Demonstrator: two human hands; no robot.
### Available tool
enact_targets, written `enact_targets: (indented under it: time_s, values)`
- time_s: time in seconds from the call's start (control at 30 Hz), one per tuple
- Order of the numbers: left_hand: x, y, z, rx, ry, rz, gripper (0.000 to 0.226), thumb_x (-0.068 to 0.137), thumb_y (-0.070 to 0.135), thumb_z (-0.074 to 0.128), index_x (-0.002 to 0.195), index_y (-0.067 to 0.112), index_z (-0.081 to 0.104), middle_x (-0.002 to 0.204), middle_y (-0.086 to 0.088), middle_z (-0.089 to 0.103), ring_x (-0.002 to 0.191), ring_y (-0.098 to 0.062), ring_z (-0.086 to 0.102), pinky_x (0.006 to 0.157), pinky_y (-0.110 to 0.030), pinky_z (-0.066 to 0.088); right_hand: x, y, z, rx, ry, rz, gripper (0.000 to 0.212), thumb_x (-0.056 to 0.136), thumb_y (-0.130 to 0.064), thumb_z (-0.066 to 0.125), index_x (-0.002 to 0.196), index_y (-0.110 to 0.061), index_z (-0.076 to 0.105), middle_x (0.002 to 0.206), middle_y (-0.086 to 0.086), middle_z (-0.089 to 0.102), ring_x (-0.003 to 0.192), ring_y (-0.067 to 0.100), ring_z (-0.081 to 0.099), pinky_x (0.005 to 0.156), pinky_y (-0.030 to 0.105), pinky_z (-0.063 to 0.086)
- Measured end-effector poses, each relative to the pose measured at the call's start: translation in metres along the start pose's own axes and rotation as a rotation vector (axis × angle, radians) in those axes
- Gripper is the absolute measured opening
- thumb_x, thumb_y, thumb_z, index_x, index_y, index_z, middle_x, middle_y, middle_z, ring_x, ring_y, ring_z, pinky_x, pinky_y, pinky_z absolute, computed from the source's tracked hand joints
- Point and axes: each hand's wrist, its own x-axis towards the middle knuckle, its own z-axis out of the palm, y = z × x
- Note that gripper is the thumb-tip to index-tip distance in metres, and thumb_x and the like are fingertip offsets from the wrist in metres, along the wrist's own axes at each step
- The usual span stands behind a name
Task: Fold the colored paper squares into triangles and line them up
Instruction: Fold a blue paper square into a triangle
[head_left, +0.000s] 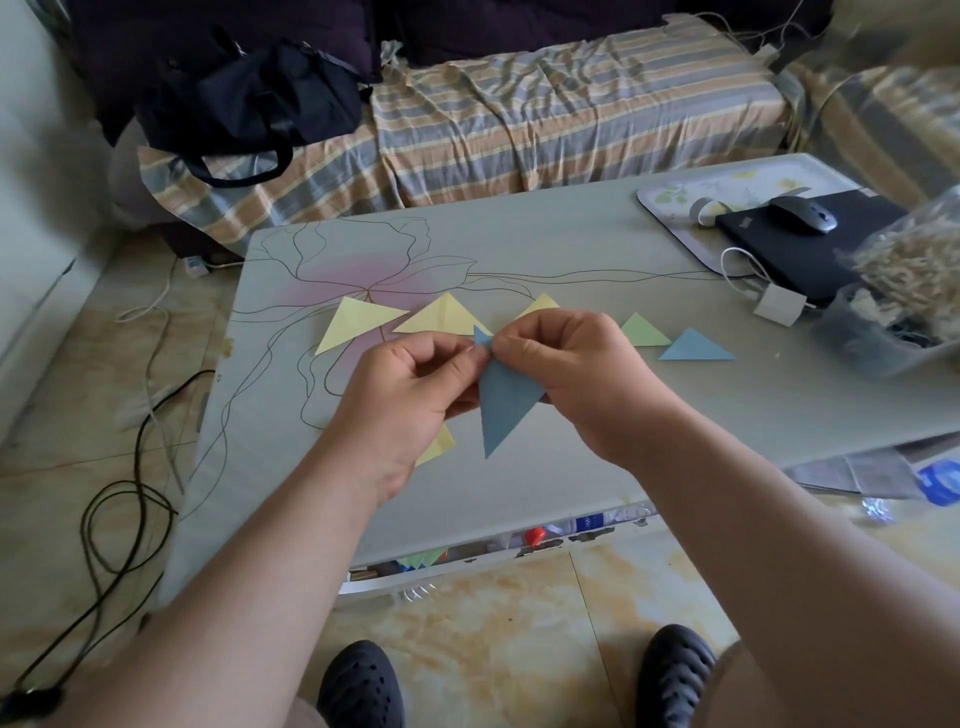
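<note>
Both hands hold a folded blue paper (504, 405) just above the grey table (571, 249). My left hand (415, 389) and my right hand (576, 364) pinch its upper corner together, and its long point hangs down toward me. Behind the hands lies a row of folded triangles: a yellow triangle (358, 323) at the left, a second yellow triangle (441, 317), a third yellow one (540, 305) partly hidden by my right hand, then a green triangle (641, 331) and a blue triangle (696, 347). Another yellow paper (439, 446) peeks out under my left wrist.
At the table's far right sit a patterned tray (670, 200), a black notebook (810, 249) with a mouse (802, 214), a white charger (777, 305) and a plastic bag of dried material (904, 280). A striped sofa (545, 119) stands behind; cables (124, 509) lie on the floor at left.
</note>
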Motion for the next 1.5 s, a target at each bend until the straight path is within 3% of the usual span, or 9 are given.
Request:
enact_targets:
  time_s: [0.2,0.3,0.47,0.67,0.87,1.0,1.17,1.33,1.5]
  values:
    - [0.001,-0.002,-0.005,0.231,0.001,0.09,0.008,0.092,0.018,0.078,0.084,0.017,0.08,0.083,-0.004,0.079,0.079,-0.018,0.073,0.09,-0.042,0.061,-0.004,-0.003,-0.001,-0.156,0.012,-0.043,0.007,0.092,-0.023,0.077,0.086,-0.02,0.078,0.082,-0.004,0.075,0.073,0.007,0.063,0.07,0.031,0.053]
    - [-0.002,-0.002,-0.005,0.315,-0.01,0.103,0.011,0.09,0.026,0.08,0.079,0.025,0.08,0.077,0.001,0.077,0.072,-0.015,0.07,0.084,-0.042,0.058,-0.005,-0.005,0.0,-0.222,0.037,-0.078,0.009,0.092,-0.024,0.077,0.084,-0.019,0.079,0.071,-0.008,0.069,0.062,0.004,0.057,0.061,0.026,0.049]
    - [-0.003,-0.003,-0.002,0.261,-0.035,0.084,0.009,0.09,0.03,0.079,0.085,0.023,0.081,0.084,-0.004,0.079,0.08,-0.017,0.072,0.091,-0.053,0.059,-0.006,-0.006,0.0,-0.186,0.05,-0.069,0.015,0.092,-0.021,0.077,0.078,-0.016,0.075,0.068,0.001,0.065,0.064,0.014,0.055,0.064,0.036,0.048]
    - [-0.004,-0.002,0.002,0.111,-0.075,0.006,0.017,0.078,0.035,0.076,0.078,0.019,0.08,0.082,-0.002,0.077,0.079,-0.014,0.07,0.084,-0.034,0.06,0.0,-0.007,-0.006,0.02,0.021,-0.031,0.021,0.096,-0.016,0.073,0.074,-0.018,0.07,0.073,0.003,0.066,0.075,0.02,0.06,0.077,0.041,0.051]
    - [0.0,-0.006,0.002,0.102,0.014,0.013,0.009,0.087,0.02,0.077,0.08,0.015,0.077,0.077,0.0,0.075,0.072,-0.011,0.066,0.069,-0.023,0.054,-0.001,-0.004,0.0,-0.036,0.034,-0.001,0.017,0.099,-0.022,0.069,0.084,-0.016,0.07,0.075,0.005,0.062,0.072,0.02,0.054,0.07,0.037,0.051]
    - [0.002,-0.007,0.0,0.106,0.079,0.039,0.011,0.085,0.025,0.081,0.081,0.016,0.078,0.08,0.0,0.076,0.076,-0.013,0.066,0.078,-0.034,0.055,-0.005,-0.008,-0.001,-0.057,-0.04,0.082,0.018,0.098,-0.026,0.07,0.093,-0.009,0.071,0.078,0.008,0.059,0.067,0.016,0.053,0.065,0.029,0.051]
    - [0.005,-0.007,-0.004,0.085,0.173,0.062,0.021,0.077,0.035,0.08,0.086,0.015,0.08,0.094,-0.005,0.08,0.088,-0.021,0.072,0.099,-0.053,0.058,-0.009,-0.007,-0.005,-0.219,-0.124,0.126,0.015,0.093,-0.022,0.076,0.086,-0.009,0.073,0.072,0.001,0.072,0.065,0.012,0.063,0.066,0.026,0.054]
    - [0.003,-0.007,-0.005,0.146,0.186,0.095,0.013,0.087,0.026,0.082,0.089,0.013,0.079,0.098,-0.003,0.081,0.086,0.01,0.068,0.104,-0.054,0.055,-0.009,-0.007,-0.006,-0.251,-0.145,0.138,0.018,0.097,-0.02,0.071,0.083,-0.009,0.073,0.072,0.0,0.073,0.065,0.011,0.062,0.069,0.028,0.055]
    - [0.004,-0.007,-0.007,0.125,0.122,0.051,0.011,0.091,0.027,0.08,0.092,0.016,0.082,0.095,-0.012,0.078,0.084,-0.024,0.066,0.093,-0.056,0.058,-0.008,-0.007,-0.005,-0.26,-0.074,0.136,0.017,0.096,-0.014,0.071,0.081,-0.006,0.071,0.067,-0.001,0.072,0.063,0.012,0.061,0.066,0.027,0.053]
